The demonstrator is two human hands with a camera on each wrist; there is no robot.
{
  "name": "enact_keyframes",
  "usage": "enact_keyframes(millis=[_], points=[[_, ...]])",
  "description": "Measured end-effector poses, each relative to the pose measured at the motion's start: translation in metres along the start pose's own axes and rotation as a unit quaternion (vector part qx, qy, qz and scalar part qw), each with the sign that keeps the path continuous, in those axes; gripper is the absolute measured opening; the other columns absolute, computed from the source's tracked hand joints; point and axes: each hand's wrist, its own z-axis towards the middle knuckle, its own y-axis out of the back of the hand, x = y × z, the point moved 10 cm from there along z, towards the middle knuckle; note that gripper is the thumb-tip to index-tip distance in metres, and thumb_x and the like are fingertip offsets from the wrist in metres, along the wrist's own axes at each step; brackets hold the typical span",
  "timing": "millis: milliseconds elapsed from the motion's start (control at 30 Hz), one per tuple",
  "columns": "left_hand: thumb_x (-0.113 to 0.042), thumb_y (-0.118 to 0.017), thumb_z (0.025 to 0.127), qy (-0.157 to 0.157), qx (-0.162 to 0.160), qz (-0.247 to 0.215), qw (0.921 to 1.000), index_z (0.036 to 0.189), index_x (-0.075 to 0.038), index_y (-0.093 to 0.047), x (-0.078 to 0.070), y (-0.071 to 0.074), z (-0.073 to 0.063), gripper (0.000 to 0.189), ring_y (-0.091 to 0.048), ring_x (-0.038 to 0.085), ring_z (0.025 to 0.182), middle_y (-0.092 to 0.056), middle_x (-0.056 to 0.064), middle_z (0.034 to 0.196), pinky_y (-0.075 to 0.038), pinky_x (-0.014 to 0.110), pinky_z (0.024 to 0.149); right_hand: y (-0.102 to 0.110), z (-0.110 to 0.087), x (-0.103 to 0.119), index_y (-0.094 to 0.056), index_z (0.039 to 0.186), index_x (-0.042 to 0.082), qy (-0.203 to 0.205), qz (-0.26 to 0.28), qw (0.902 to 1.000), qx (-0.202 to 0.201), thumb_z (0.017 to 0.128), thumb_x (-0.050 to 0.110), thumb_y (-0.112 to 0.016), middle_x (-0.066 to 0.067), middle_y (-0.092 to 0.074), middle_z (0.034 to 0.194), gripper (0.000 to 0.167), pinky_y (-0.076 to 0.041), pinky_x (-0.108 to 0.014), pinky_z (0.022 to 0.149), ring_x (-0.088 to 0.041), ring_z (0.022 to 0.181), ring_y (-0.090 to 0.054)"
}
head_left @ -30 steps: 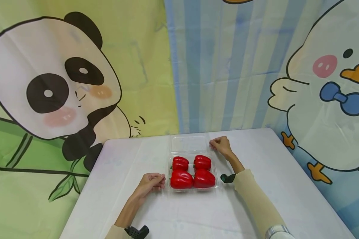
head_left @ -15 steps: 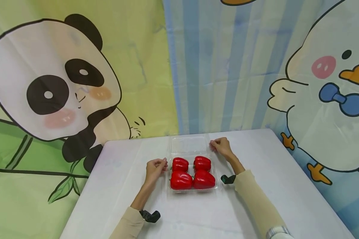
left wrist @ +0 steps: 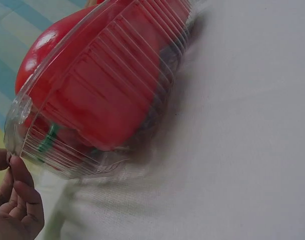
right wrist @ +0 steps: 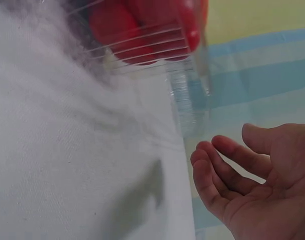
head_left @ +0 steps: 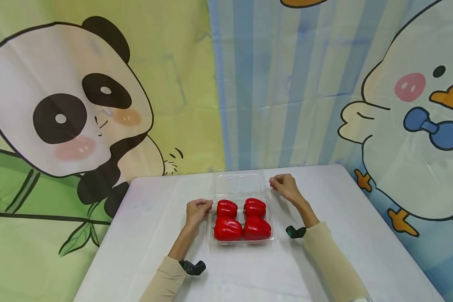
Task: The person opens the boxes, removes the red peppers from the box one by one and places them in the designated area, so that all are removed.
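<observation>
A clear plastic clamshell container point(head_left: 245, 242) stands on the table with its lid point(head_left: 238, 184) laid back, away from the person. Several red bell peppers point(head_left: 228, 229) sit inside it, two toward the back and the larger-looking ones in front. At the container's back left corner, my left hand point(head_left: 197, 213) pinches the rim between thumb and index finger, as the left wrist view shows. My right hand point(head_left: 286, 188) hovers to the right of the lid, apart from it. In the right wrist view this hand point(right wrist: 252, 185) has loosely bent fingers and holds nothing.
The white-covered table point(head_left: 309, 268) reaches back to a hanging cloth point(head_left: 181, 84) printed with a panda and a white bird. Small black devices are strapped to the left wrist point(head_left: 193, 267) and right wrist point(head_left: 296, 232).
My left hand has moved away from the person along the container's left side to its back corner and pinches the rim there. My right hand has drawn slightly right, away from the lid.
</observation>
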Motion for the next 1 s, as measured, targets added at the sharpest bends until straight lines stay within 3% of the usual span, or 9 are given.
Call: enact_keyframes(millis=[200, 567, 800, 1000], points=[[-0.011, -0.076, 0.102, 0.010, 0.008, -0.008, 0.9999, 0.107, 0.013, -0.073, 0.001, 0.001, 0.004, 0.025, -0.060, 0.008, 0.064, -0.069, -0.002, 0.071, -0.049, 0.018, 0.059, 0.002, -0.015, 0.021, -0.074, 0.125, -0.008, 0.054, 0.024, 0.9980, 0.021, 0.112, 0.016, -0.063, -0.031, -0.077, 0.114, 0.030, -0.066, -0.043, 0.094, -0.050, 0.104, -0.075], [-0.007, -0.077, 0.100, -0.006, -0.001, -0.006, 1.0000, 0.093, 0.006, -0.074, 0.002, 0.000, 0.005, 0.015, -0.058, 0.008, 0.060, -0.066, -0.003, 0.066, -0.046, 0.018, 0.057, -0.003, -0.048, 0.051, -0.077, 0.123, -0.002, 0.119, 0.005, 0.9927, 0.022, 0.109, 0.016, -0.067, -0.025, -0.079, 0.114, 0.025, -0.065, -0.028, 0.087, -0.046, 0.100, -0.076], [-0.007, -0.077, 0.099, -0.015, -0.005, -0.007, 0.9999, 0.093, 0.007, -0.075, -0.002, 0.001, 0.007, 0.015, -0.059, 0.008, 0.060, -0.066, -0.004, 0.065, -0.045, 0.019, 0.057, -0.007, -0.063, 0.071, -0.079, 0.122, 0.006, 0.165, -0.045, 0.9853, 0.013, 0.106, 0.018, -0.073, -0.013, -0.082, 0.115, 0.021, -0.066, -0.038, 0.092, -0.027, 0.099, -0.079], [-0.007, -0.078, 0.099, -0.010, -0.005, -0.009, 0.9999, 0.096, 0.009, -0.075, 0.003, 0.002, 0.006, 0.017, -0.058, 0.008, 0.060, -0.066, -0.003, 0.065, -0.045, 0.018, 0.056, -0.015, -0.076, 0.072, -0.081, 0.121, 0.008, 0.169, -0.055, 0.9836, 0.034, 0.102, 0.019, -0.079, -0.007, -0.083, 0.114, 0.022, -0.067, -0.041, 0.089, -0.019, 0.096, -0.078]])
